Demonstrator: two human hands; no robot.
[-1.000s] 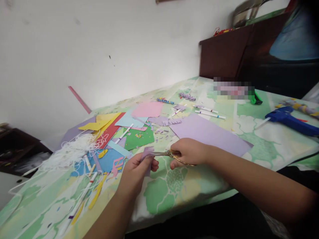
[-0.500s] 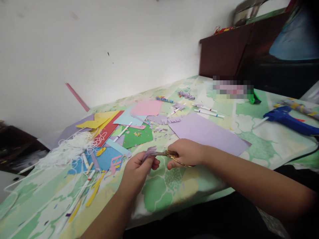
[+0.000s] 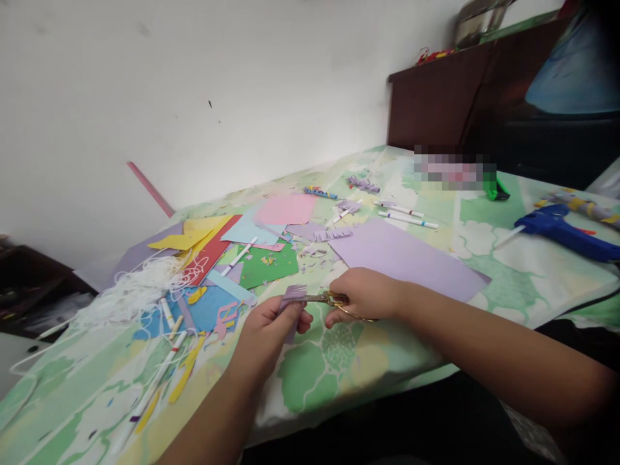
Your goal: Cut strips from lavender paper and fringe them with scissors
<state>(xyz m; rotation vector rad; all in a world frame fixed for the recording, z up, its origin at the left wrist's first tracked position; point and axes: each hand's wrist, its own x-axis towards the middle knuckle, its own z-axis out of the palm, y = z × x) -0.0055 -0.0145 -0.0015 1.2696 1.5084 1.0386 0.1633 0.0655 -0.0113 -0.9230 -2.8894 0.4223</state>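
My left hand (image 3: 271, 326) pinches a small strip of purple paper (image 3: 293, 294) between thumb and fingers, and its upper edge is cut into a fringe. In my right hand (image 3: 361, 294) is a pair of gold-handled scissors (image 3: 317, 298), with fingers and thumb in the loops. The blades point left and meet the strip just above my left thumb. Beyond my right hand lies a large sheet of purple paper (image 3: 411, 258). A fringed purple strip (image 3: 334, 235) rests at that sheet's left corner.
Coloured papers, including a green sheet (image 3: 268, 265), lie to the left beside a heap of white cord (image 3: 140, 290). White markers (image 3: 408, 219) are scattered about. A blue glue gun (image 3: 564, 231) lies at the right, with a cable along the table edge. Paper scraps dot the flowered tablecloth (image 3: 310, 381).
The scissors and my right hand have shifted slightly to the right. The fringed end of the strip has tilted a little, and my left hand keeps its hold.
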